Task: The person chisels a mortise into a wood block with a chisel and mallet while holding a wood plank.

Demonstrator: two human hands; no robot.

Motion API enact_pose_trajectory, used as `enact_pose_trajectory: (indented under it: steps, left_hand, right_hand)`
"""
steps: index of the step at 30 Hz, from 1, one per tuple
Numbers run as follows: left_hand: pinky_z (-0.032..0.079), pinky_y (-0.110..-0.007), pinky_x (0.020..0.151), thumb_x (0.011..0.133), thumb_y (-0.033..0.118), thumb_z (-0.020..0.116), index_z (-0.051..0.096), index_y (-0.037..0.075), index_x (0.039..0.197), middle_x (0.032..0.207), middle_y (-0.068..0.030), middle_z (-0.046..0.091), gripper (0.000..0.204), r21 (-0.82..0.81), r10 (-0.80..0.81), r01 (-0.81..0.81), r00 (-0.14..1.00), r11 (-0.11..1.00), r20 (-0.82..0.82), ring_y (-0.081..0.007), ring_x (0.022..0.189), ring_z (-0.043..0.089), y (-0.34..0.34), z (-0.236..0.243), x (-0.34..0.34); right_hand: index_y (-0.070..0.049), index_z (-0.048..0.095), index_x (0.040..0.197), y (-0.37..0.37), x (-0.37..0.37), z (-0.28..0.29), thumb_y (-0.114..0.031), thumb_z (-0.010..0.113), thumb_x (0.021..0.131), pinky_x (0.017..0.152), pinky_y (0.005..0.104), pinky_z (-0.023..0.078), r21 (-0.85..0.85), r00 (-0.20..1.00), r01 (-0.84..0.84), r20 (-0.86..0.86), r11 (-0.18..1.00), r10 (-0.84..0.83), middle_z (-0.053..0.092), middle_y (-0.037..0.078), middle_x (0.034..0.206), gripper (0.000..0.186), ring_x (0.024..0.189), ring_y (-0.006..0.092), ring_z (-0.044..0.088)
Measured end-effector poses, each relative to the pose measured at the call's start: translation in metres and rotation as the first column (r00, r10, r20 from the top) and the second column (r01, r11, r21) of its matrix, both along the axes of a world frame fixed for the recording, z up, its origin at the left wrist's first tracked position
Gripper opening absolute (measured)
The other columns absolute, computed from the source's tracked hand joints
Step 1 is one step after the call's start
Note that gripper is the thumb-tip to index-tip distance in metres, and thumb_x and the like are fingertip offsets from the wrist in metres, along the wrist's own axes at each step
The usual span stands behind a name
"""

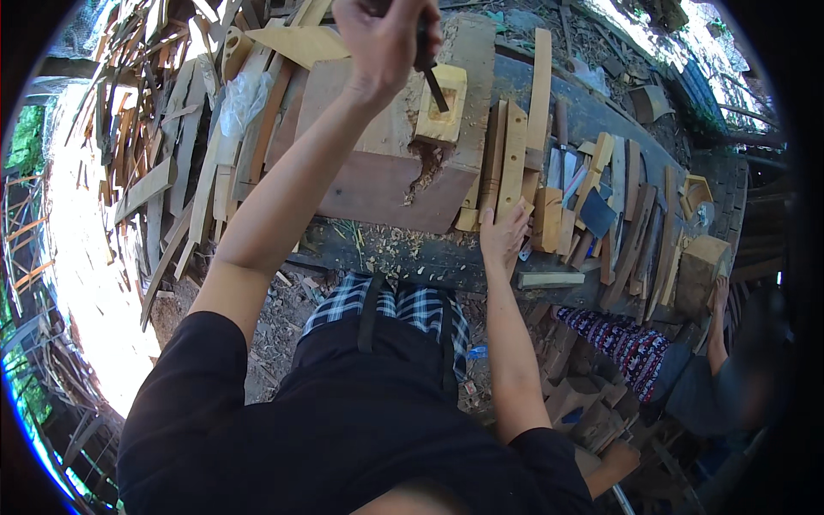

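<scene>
My left hand [386, 47] is closed around a chisel [436, 88] with a dark handle, at the top of the view. The chisel's narrow blade slants down into a rectangular hollow in a pale yellow wood block [444, 129]. That block rests on a broad, thick wooden slab [378, 184], with shavings spilling from the block's near end. My right hand [506, 236] is at the near end of a long wooden strip with holes [512, 159], thumb on one side and fingers on the other. The fingers' undersides are hidden.
On the dark bench [395, 249], wood chips lie along the near edge. To the right are several wooden strips and tools, with a dark blue flat piece [598, 212]. Scrap wood [172, 112] is piled left, beside a clear plastic bag [243, 105]. Another person's hand [719, 292] touches a wood block [704, 266].
</scene>
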State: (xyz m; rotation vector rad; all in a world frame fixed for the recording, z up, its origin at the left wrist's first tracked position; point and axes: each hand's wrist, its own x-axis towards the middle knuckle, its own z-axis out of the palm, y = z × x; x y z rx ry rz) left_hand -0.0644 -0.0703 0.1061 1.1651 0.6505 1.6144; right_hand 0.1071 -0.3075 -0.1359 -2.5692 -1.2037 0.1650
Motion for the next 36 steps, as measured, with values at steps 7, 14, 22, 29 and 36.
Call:
enact_pose_trajectory:
  steps: [7, 14, 22, 29, 36]
  left_hand:
    - [0.038, -0.022, 0.038, 0.092, 0.023, 0.062, 0.052, 0.006, 0.072, 0.054, 0.0007, 0.052, 0.029, -0.108, -0.220, 0.197, 0.935, 0.974, -0.277, -0.0064, 0.044, 0.049, 0.009, -0.043, 0.032]
    - [0.041, -0.023, 0.039, 0.092, 0.027, 0.063, 0.054, 0.006, 0.073, 0.054, 0.0001, 0.053, 0.030, -0.180, -0.291, 0.245, 0.905, 0.953, -0.309, -0.0070, 0.043, 0.051, 0.009, -0.039, 0.034]
    - [0.041, -0.023, 0.038, 0.091, 0.023, 0.062, 0.053, 0.005, 0.072, 0.054, -0.0006, 0.053, 0.027, -0.221, -0.377, 0.331, 0.902, 0.917, -0.212, -0.0076, 0.043, 0.052, 0.025, -0.040, 0.042]
    - [0.045, -0.026, 0.041, 0.086, 0.026, 0.064, 0.054, 0.003, 0.065, 0.053, -0.0031, 0.055, 0.033, -0.197, -0.353, 0.319, 0.920, 0.927, -0.173, -0.0102, 0.041, 0.052, 0.031, -0.049, 0.029]
    - [0.040, -0.023, 0.041, 0.088, 0.022, 0.063, 0.056, 0.004, 0.073, 0.054, -0.0010, 0.052, 0.024, -0.092, -0.262, 0.246, 0.876, 0.965, -0.405, -0.0080, 0.043, 0.049, 0.012, -0.060, 0.040]
  right_hand:
    - [-0.007, 0.037, 0.138, 0.001, 0.005, 0.002, -0.025, 0.064, 0.083, 0.091, 0.0461, 0.043, -0.010, 0.998, 0.063, 0.010, 0.998, -0.063, 0.049, 0.019, 0.120, 0.064, 0.110, 0.0374, 0.049]
    - [-0.006, 0.040, 0.134, 0.004, 0.017, 0.009, -0.026, 0.066, 0.082, 0.090, 0.0467, 0.044, -0.005, 0.999, 0.029, -0.020, 1.000, -0.029, 0.050, 0.018, 0.116, 0.061, 0.109, 0.0378, 0.051]
    - [0.000, 0.048, 0.120, -0.011, 0.080, -0.006, -0.022, 0.060, 0.088, 0.081, 0.0402, 0.049, 0.142, 0.877, -0.085, -0.459, 0.986, 0.142, 0.058, 0.012, 0.101, 0.041, 0.096, 0.0267, 0.062]
    - [0.000, 0.044, 0.121, 0.021, 0.040, 0.136, -0.018, 0.049, 0.090, 0.064, 0.0328, 0.057, 0.230, 0.116, 0.296, -0.972, 0.927, 0.204, 0.059, 0.016, 0.104, 0.037, 0.080, 0.0200, 0.063]
    - [0.001, 0.018, 0.147, 0.062, 0.008, 0.285, -0.009, 0.058, 0.079, 0.104, 0.0357, 0.034, 0.596, 0.764, -0.292, -0.324, 0.748, 0.557, 0.047, 0.023, 0.130, 0.080, 0.121, 0.0272, 0.047]
